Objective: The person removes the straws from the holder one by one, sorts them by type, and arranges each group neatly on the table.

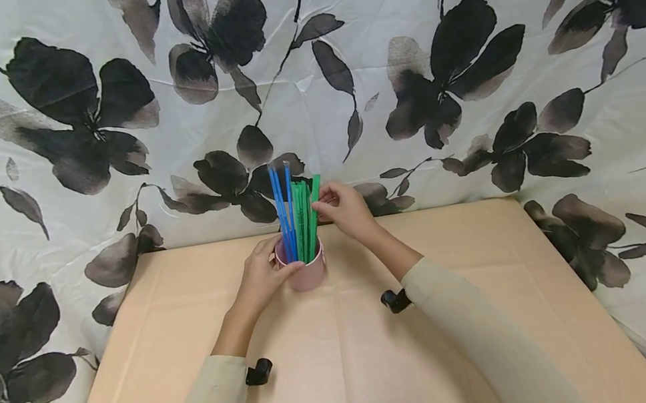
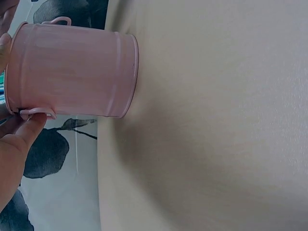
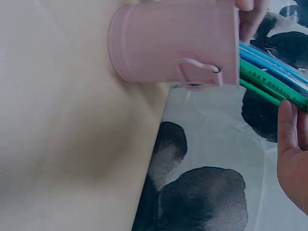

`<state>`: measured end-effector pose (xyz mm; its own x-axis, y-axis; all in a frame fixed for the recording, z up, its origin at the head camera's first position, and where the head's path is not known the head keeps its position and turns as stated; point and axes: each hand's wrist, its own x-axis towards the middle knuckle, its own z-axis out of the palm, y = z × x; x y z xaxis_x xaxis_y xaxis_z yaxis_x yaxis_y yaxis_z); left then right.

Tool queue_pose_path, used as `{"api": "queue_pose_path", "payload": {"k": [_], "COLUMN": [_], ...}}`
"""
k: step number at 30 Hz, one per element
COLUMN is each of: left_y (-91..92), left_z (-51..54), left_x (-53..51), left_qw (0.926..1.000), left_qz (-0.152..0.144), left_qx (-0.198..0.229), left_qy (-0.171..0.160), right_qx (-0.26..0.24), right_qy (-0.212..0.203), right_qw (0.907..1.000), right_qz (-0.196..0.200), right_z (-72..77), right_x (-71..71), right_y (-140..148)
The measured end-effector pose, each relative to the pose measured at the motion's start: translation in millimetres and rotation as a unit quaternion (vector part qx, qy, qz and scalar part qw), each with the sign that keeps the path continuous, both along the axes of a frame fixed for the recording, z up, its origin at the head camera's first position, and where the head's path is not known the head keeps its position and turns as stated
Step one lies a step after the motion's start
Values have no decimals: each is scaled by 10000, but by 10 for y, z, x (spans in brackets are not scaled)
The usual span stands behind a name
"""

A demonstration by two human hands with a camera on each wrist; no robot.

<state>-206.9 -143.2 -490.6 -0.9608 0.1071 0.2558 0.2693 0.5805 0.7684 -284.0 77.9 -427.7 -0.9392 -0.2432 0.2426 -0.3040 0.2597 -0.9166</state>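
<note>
A pink metal cup [image 1: 308,278] with small side handles stands upright near the table's far edge. Upright in it are slim blue sticks [image 1: 282,210] and several green sticks [image 1: 303,221], some with dark printed lettering in the right wrist view; whether they are pens or pencils I cannot tell. My left hand [image 1: 262,275] grips the cup at its rim, thumb across the front, and a finger touches a side handle in the left wrist view. With thumb and fingertips, my right hand [image 1: 347,208] pinches a green stick [image 1: 315,194] near its upper end, its lower part within the cup.
A tan covered table [image 1: 425,243] lies under the cup. Behind and around it hangs white cloth [image 1: 310,95] printed with dark flowers. Each sleeved wrist carries a small black camera, one at the left wrist [image 1: 259,372] and one at the right [image 1: 396,301].
</note>
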Motion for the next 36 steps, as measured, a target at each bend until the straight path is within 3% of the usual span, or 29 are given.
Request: {"api": "queue_pose_path", "payload": {"k": [8,16,22,29,36], "left_y": [-43,-130,-177,-253,-332], "left_z": [25,74,79,108,138], "left_x": [36,134,193,261,323], "left_qw": [9999,9994,9991,9981,9974], "left_qz": [-61,-261,-394,-572,-699], "left_qx": [23,124,30,60,-4], "left_qy": [-106,-211,-116,-203,-170], "right_qx": [-504,-747,-993,-1127,-1067], "right_qy": [157,625,886,812,439], "right_qw": [9986,9951,9900,9872,9877], "right_qz": [73,-165,-460,-782,-1060], "right_z": [251,569,721,732,619], "right_x": [117,351,500,696,895], "right_y": [47,90,180,315,414]}}
